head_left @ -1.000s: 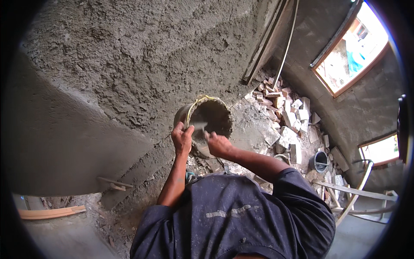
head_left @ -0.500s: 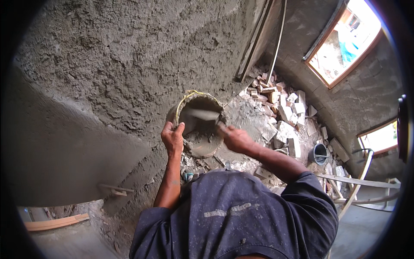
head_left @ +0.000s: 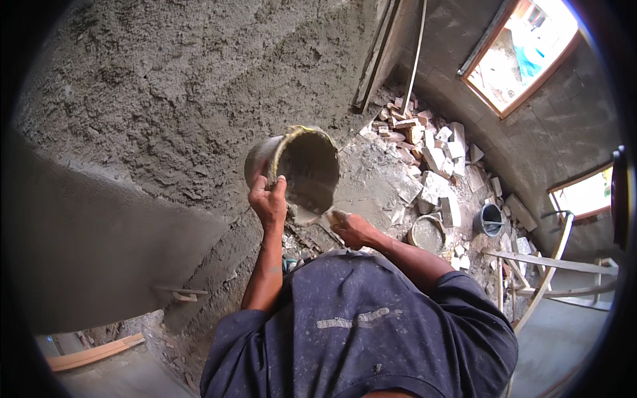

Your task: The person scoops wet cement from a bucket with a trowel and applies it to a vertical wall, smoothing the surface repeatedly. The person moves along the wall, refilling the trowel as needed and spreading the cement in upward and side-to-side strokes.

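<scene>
In front of me a mortar-smeared bucket (head_left: 263,158) is tilted, its mouth turned toward my right. My left hand (head_left: 269,202) grips its left edge, thumb over the rim and fingers behind the outer wall. Wet grey mortar coats the inside. Closed around the handle of a trowel (head_left: 338,215), my right hand (head_left: 353,231) is at the lower right of the bucket's mouth. The trowel's blade is hard to tell from the mortar there. Beyond the bucket rises a wall of rough wet plaster (head_left: 166,106), with a smoother area (head_left: 99,239) at the left.
Broken bricks and blocks (head_left: 434,159) lie heaped on the floor at the right. Near them stand a round mortar-caked container (head_left: 426,236) and a dark bucket (head_left: 490,220). A wooden frame (head_left: 554,265) is at far right. A small wooden piece (head_left: 186,296) shows at lower left.
The bucket has tipped further and its outer wall shows more. My right hand with the trowel has moved down and nearer to me, out of the bucket's middle.
</scene>
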Available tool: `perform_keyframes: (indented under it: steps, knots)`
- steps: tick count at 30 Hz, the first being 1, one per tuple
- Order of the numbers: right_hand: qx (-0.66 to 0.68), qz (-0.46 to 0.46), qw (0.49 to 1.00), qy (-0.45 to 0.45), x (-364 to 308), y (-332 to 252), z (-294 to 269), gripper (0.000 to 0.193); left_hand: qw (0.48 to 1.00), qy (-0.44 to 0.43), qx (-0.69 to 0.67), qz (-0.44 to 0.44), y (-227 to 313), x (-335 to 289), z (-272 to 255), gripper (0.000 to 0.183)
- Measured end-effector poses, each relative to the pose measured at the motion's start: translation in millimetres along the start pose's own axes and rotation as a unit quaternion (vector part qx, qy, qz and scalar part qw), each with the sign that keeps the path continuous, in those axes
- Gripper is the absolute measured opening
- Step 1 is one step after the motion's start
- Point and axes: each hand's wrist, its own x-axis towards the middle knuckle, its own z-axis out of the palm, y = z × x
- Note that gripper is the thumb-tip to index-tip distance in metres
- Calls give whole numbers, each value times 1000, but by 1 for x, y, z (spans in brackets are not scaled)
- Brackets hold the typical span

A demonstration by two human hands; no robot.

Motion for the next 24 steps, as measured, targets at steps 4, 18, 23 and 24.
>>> perform_keyframes:
  steps: [4,18,23,24]
  knots:
    - [153,58,965,205,11,2,-28,49,984,-22,120,131,11,-4,4,15]
    - [804,6,581,-124,4,-13,-25,26,987,-128,58,79,2,-15,31,13]
    - [829,-19,555,-68,19,-20,-26,27,981,79,-132,-119,-37,5,2,16]
    - [824,-11,565,-53,16,-19,-28,27,971,117,-147,-150,-45,14,-10,16]
